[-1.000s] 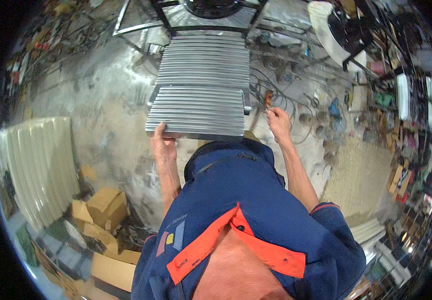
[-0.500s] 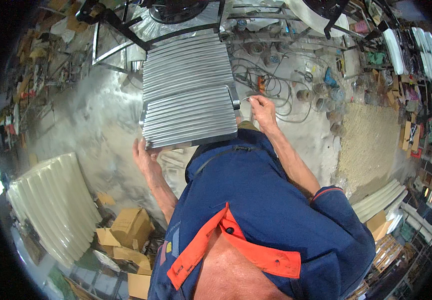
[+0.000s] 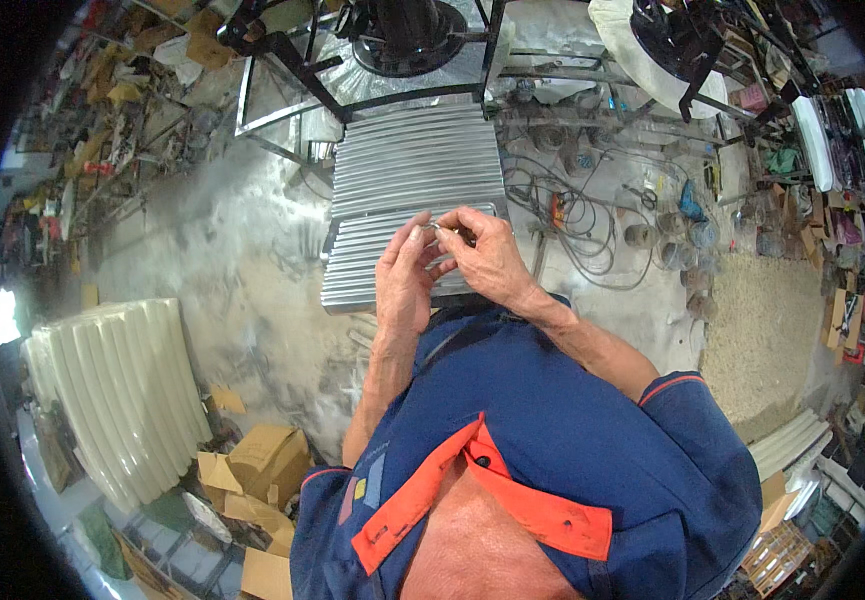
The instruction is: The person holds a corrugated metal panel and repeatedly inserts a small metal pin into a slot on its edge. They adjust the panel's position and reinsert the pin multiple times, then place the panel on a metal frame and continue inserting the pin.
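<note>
In front of me lies a ribbed grey seat-like panel [image 3: 417, 155], with a hinged-looking fold across it and ridges running side to side. Above its nearer part my two hands meet. My right hand [image 3: 487, 258] is closed, thumb and forefinger pinching a small, thin metal piece [image 3: 432, 228]. My left hand [image 3: 407, 275] reaches the same small piece with its fingertips, its fingers closed together. The piece is too small to name. A black metal frame [image 3: 402, 98] adjoins the panel's far end.
Black cables [image 3: 592, 240] lie coiled on the floor to the right, near several round containers [image 3: 640, 236]. Stacked cream ribbed panels [image 3: 122, 400] stand at the left, beside open cardboard boxes [image 3: 267, 458]. A rough beige mat [image 3: 760, 340] lies at the right.
My left hand has left the panel's near left corner and come up to the middle. My right hand has moved left with the small piece, and both hands now meet over the panel.
</note>
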Demonstrator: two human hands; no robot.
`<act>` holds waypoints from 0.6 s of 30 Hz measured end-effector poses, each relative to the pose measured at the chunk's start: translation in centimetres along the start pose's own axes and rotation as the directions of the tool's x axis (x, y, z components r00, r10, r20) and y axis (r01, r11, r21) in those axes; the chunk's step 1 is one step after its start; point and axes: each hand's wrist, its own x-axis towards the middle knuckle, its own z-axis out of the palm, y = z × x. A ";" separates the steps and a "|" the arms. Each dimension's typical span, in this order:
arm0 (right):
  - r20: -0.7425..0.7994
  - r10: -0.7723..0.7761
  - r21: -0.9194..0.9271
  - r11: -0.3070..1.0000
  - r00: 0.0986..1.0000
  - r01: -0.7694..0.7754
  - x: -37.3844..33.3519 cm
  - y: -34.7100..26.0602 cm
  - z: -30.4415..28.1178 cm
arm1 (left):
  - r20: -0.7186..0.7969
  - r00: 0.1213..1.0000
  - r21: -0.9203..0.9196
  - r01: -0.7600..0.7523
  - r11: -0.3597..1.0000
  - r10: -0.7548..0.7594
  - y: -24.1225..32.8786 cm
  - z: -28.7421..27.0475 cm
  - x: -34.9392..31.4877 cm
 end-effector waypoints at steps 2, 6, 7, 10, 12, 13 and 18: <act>-0.043 0.056 0.143 0.988 0.997 -0.049 -0.1 0.2 0.4 | -0.005 1.000 -0.055 0.018 0.998 -0.019 -0.1 0.4 -0.2; -0.103 -0.081 0.129 0.987 0.991 0.094 0.1 -1.1 0.8 | 0.214 0.972 -0.228 0.140 0.964 -0.091 -1.9 -0.1 0.1; -0.098 -0.152 0.075 0.984 0.983 0.160 0.2 -1.4 0.9 | 0.218 0.973 -0.276 0.134 0.952 -0.074 -2.2 0.0 0.2; -0.062 -0.312 -0.037 0.950 0.948 0.310 0.0 -3.0 0.9 | 0.169 0.985 -0.354 0.105 0.929 -0.047 -2.7 0.8 0.3; -0.026 -0.378 -0.079 0.924 0.925 0.375 -0.3 -2.3 1.6 | 0.108 0.993 -0.332 0.074 0.940 -0.040 -3.0 0.5 0.7; -0.007 -0.410 -0.100 0.908 0.912 0.407 -0.4 -1.9 1.8 | 0.100 0.995 -0.340 0.058 0.939 -0.025 -3.5 0.0 0.9; 0.102 -0.582 -0.224 0.776 0.806 0.589 -0.8 -1.1 1.8 | 0.101 0.992 -0.374 -0.030 0.927 0.073 -6.0 -5.2 3.2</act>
